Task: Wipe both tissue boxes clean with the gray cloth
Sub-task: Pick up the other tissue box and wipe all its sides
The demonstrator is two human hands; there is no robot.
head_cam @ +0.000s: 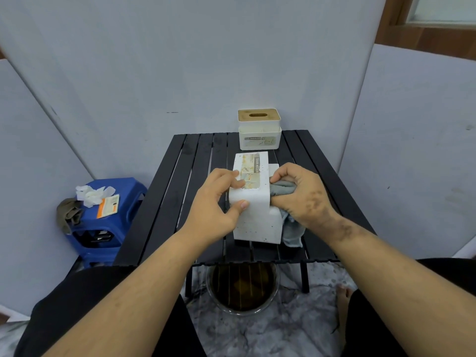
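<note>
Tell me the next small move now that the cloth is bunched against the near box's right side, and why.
Probably drag the gray cloth down that right side while the left hand steadies the near tissue box. The right hand already presses the cloth there, and dark specks show on the box's lower faces. The far tissue box stands untouched at the table's back edge.

I count two tissue boxes: one [258,130] upright at centre frame, one [253,202] just below it. One gray cloth [286,194], one black table [164,202], one blue stool [108,217] at left, one bowl [242,289] at lower centre, two hands [216,199] [304,194].
</note>
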